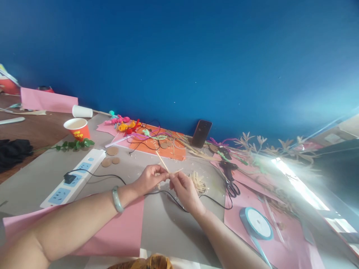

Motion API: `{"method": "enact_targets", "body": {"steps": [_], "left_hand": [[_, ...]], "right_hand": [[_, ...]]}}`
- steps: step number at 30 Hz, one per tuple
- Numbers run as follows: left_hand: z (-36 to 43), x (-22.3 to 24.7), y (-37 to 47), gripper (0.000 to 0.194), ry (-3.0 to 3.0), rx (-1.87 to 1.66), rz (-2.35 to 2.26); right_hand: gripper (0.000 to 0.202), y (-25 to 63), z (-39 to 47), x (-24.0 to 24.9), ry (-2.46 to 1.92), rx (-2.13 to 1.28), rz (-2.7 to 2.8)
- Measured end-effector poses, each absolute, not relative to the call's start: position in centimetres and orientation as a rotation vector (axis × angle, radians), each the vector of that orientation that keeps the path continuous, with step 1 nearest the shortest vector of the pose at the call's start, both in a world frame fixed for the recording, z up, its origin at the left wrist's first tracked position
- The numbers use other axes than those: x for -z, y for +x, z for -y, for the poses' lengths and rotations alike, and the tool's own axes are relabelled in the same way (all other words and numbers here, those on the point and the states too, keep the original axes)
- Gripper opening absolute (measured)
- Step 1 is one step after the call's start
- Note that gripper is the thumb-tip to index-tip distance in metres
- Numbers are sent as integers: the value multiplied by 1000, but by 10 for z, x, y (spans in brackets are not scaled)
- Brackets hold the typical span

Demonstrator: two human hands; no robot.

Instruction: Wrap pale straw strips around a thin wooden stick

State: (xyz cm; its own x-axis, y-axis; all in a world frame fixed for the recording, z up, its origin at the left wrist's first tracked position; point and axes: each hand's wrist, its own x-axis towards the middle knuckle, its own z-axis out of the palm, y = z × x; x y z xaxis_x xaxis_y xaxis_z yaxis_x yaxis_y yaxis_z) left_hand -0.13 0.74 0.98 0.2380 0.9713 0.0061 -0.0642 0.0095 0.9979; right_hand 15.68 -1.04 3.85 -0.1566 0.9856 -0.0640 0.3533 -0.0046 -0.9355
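Over the middle of the table, my left hand [153, 178] is closed in a pinch on a thin pale straw-like strip [162, 161], which points up and away from the fingers. My right hand [185, 189] meets it fingertip to fingertip, closed on the same strip where a short end [178, 171] sticks out to the right. Whether this is one folded piece or two crossing pieces I cannot tell. Beside my right hand lies a loose bundle of pale strips [198, 182]. A black cable [165, 192] runs on the table beneath both hands.
To the left are a white power strip [74, 179], a red paper cup [77, 129] and round wooden discs [112, 151]. A phone [201, 133] leans on the blue wall. On the right lie a glue gun [228, 168], scissors [232, 188] and a ribbon spool [256, 223].
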Motion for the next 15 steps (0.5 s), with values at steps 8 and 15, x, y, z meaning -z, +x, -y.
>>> {"method": "enact_targets", "body": {"steps": [8, 15], "left_hand": [[-5, -13, -1, 32, 1401, -1090, -963], [-4, -15, -4, 32, 1479, -1084, -1032]], "right_hand": [[36, 157, 8, -38, -1283, -1622, 1259], [32, 158, 6, -40, -1193, -1939, 946]]}}
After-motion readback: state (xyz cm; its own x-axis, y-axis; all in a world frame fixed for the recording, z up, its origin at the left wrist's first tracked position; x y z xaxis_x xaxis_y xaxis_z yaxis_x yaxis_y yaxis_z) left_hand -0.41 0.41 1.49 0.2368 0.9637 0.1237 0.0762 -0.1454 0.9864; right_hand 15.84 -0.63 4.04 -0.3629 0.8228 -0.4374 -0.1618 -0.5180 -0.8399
